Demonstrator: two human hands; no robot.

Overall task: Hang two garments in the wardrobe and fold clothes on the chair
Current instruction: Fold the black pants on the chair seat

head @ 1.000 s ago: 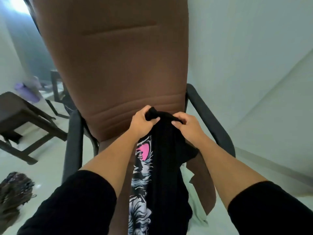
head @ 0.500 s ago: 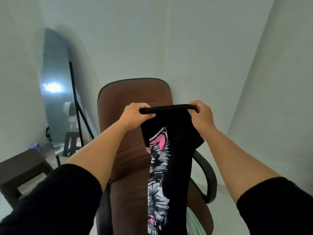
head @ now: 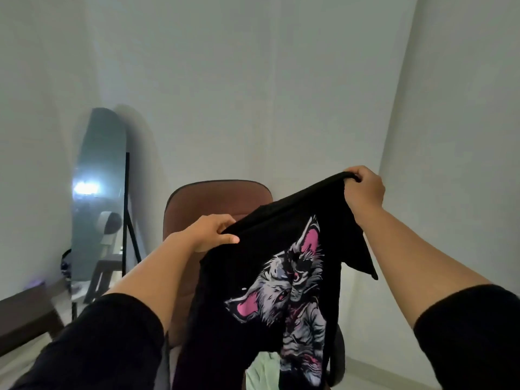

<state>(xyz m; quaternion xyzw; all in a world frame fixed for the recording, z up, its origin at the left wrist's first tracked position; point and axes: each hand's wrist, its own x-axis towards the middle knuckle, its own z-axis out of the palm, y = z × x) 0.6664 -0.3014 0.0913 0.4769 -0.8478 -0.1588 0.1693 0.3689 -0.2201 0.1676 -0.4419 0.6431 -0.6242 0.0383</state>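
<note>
Off to my left a tall mirror (head: 97,192) leans against the wall with a dark bench (head: 25,313) below it; if I swing the cloth out wide, its loose tail could brush that mirror.

My left hand (head: 209,232) sits lower, its fingers (head: 225,238) curled over one end of the black printed shirt (head: 284,277), thumb and fingers pinching the top edge. I judge this grip shallow: only a bunched strip of cloth is caught, so a sharp shake to open the shirt could pull it free on this side.

The shirt hangs in the air between my hands, in front of the brown chair (head: 213,201), top edge sloping up to the right and the body twisted rather than spread. Folding it from this state would likely trap creases or a sleeve inside.

A pale green garment (head: 263,371) lies on the seat below; lowering the shirt carelessly could drag or bury it.

My right hand (head: 364,190) is higher, fingers clamped on the other end. The uneven height could skew the fold.
</note>
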